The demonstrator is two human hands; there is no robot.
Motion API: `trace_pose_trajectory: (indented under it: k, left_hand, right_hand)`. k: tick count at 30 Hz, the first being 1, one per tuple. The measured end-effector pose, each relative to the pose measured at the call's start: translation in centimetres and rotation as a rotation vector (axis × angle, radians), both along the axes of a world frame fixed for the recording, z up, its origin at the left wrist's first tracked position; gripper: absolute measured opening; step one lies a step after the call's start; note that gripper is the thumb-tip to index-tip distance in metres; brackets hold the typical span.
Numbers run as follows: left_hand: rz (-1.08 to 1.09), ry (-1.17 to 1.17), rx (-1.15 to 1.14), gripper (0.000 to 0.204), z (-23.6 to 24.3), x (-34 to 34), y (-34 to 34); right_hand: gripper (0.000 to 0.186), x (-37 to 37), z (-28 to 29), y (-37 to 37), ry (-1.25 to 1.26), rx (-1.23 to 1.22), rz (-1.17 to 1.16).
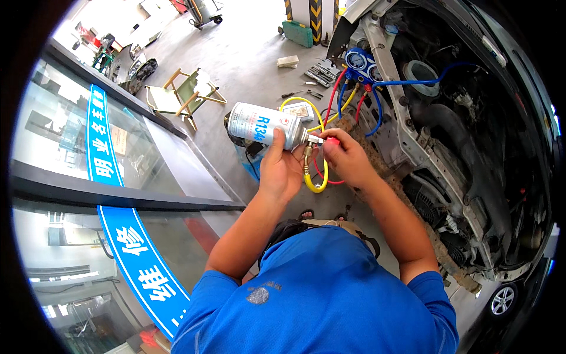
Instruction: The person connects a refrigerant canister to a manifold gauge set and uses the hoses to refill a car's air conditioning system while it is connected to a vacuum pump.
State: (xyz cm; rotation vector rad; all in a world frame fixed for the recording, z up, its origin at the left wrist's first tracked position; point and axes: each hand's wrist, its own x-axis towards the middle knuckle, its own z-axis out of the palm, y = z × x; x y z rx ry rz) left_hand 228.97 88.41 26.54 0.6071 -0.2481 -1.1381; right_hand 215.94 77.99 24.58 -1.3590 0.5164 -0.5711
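Observation:
My left hand point(280, 168) is wrapped round a white aerosol-style can point(253, 121) with blue printing, lying sideways at mid picture. My right hand point(348, 159) grips a red knob point(332, 141) on the tap fitted to the can's top, with thumb and fingers closed on it. A yellow hose point(318, 186) hangs in a loop from a brass coupling point(307, 152) below the tap. Just beyond, a blue-bodied gauge manifold point(359, 64) with red, blue and yellow hoses rests at the car's front. A black machine point(237, 134) stands partly hidden behind the can.
An open engine bay point(454, 153) fills the right side, glass doors point(71, 135) with blue sign strips the left. A folding chair point(180, 94), loose tools point(321, 74), a green case point(298, 34) and a pale block point(288, 61) are on the floor point(230, 47).

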Motion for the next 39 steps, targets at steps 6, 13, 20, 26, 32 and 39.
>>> trace_pose_trajectory:
  k: [6, 13, 20, 26, 32, 39]
  left_hand:
    - [0.078, -0.029, 0.042, 0.052, 0.3, -1.1, -0.6]
    - [0.137, -0.020, 0.057, 0.052, -0.3, -2.2, -1.5]
    - [0.162, -0.008, 0.090, 0.053, -1.0, -3.5, -2.1]
    - [0.190, -0.027, 0.088, 0.051, -0.2, -4.5, -2.1]
    - [0.225, -0.041, 0.111, 0.053, 0.1, -5.2, -2.0]
    - [0.200, -0.081, 0.120, 0.050, 0.2, -5.9, -2.5]
  right_hand:
    - [0.032, -0.7, 0.4, -1.5, -0.170, -0.335, 0.037]
    - [0.034, -1.9, -0.4, -2.4, -0.119, -0.773, -0.050]
    - [0.030, -3.1, -1.5, -5.1, -0.152, 0.676, 0.370]
    - [0.020, -3.2, -0.1, -4.7, -0.234, -0.547, -0.024]
    - [0.033, -4.4, -0.7, -3.6, -0.080, -0.287, 0.076]
    - [0.039, -5.3, -0.9, -4.8, -0.043, 0.425, 0.204]
